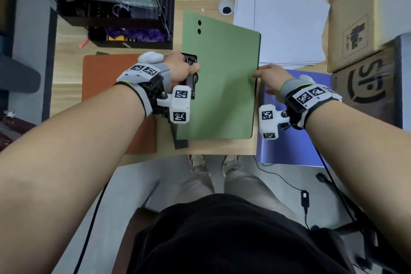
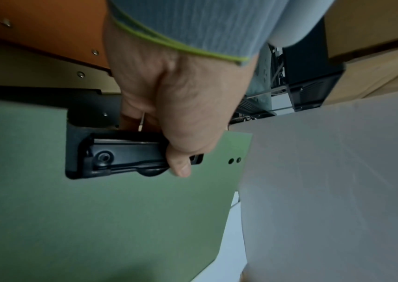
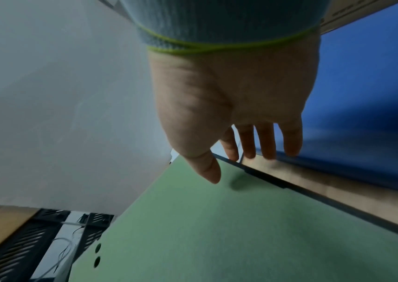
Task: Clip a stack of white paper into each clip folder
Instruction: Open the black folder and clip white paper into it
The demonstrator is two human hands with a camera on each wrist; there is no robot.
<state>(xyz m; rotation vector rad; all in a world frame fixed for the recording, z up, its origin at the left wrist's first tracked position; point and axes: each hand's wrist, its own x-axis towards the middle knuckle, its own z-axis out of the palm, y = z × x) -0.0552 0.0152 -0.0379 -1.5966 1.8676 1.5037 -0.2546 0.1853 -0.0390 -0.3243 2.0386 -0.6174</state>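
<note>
A green clip folder [image 1: 222, 87] lies closed in the middle of the desk, its far end raised a little. My left hand [image 1: 188, 69] grips the black clip [image 1: 191, 82] at its left edge; in the left wrist view the thumb lies over the clip [image 2: 125, 152] and the fingers curl beneath it. My right hand [image 1: 265, 73] is at the cover's right edge. In the right wrist view the fingers [image 3: 265, 145] are straight past that edge, and the thumb hovers over the green cover [image 3: 217, 238]. The white paper stack [image 1: 287, 22] lies at the back right.
An orange folder [image 1: 106, 87] lies to the left and a blue folder [image 1: 295, 140] to the right, both partly under my arms. Black wire racks [image 1: 115, 6] stand at the back left, cardboard boxes [image 1: 355, 18] along the right. A small white ring [image 1: 226, 7] sits behind the green folder.
</note>
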